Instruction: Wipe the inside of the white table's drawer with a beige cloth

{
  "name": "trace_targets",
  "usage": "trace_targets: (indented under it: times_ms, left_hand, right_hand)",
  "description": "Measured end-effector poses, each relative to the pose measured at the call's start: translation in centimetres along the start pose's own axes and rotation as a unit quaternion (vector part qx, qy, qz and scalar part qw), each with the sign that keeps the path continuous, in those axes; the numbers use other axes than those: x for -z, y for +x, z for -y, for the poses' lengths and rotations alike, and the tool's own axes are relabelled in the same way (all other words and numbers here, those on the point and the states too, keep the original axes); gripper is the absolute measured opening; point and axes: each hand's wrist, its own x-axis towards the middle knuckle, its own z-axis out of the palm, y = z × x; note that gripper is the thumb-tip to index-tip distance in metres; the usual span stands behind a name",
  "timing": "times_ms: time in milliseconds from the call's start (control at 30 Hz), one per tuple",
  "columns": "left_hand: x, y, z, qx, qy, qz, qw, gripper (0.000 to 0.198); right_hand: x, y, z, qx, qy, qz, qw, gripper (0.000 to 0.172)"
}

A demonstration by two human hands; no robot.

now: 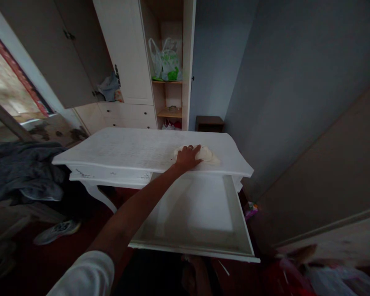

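My left hand [187,157] presses down on a crumpled cream cloth [207,154] on top of a white desk [126,144]. Its fingers are bent over the cloth, and the forearm reaches in from the lower left across an open drawer [200,201]. The bare inside of the drawer shows, with shadow on its left part. Below the drawer front, a dim skin-toned shape [195,273] is partly hidden; whether it is my right hand or a foot, I cannot make out.
Behind the desk stands a white wardrobe [126,45] with open doors and plastic bags [169,61] on a shelf. A small brown cabinet [209,123] is by the wall. Dark clothes [24,172] and a shoe [58,232] lie left; bags [339,281] lie at lower right.
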Motion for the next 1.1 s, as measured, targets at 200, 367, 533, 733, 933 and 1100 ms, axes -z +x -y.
trace_targets:
  times_ms: [200,367,533,733,933,1100]
  left_hand:
    - [0.8,-3.8,1.2,-0.042,0.02,-0.056,0.997,0.065]
    - [0.3,-8.7,2.1,-0.096,0.015,-0.113,0.989,0.057]
    - [-1.5,-13.0,2.2,-0.208,0.045,-0.1,0.972,0.052]
    - [-3.7,-15.3,4.3,-0.143,0.116,0.003,0.983,0.033]
    - [-3.8,-15.1,6.0,0.015,0.113,0.067,0.991,0.057]
    - [-5.1,-14.0,4.8,0.096,0.064,0.089,0.989,0.089]
  right_hand:
    - [0.1,0.2,-0.3,0.026,-0.005,-0.01,1.0,0.034]
    - [0.6,0.2,-0.2,0.049,-0.012,-0.014,0.999,0.033]
    - [1.0,0.1,0.1,0.051,-0.025,0.005,0.998,0.035]
    - [0.2,0.0,1.0,0.065,-0.016,0.001,0.998,0.044]
    - [-0.2,-0.4,1.7,0.073,-0.032,-0.012,0.997,0.043]
    - [0.2,-0.1,1.4,0.069,-0.049,0.002,0.996,0.042]
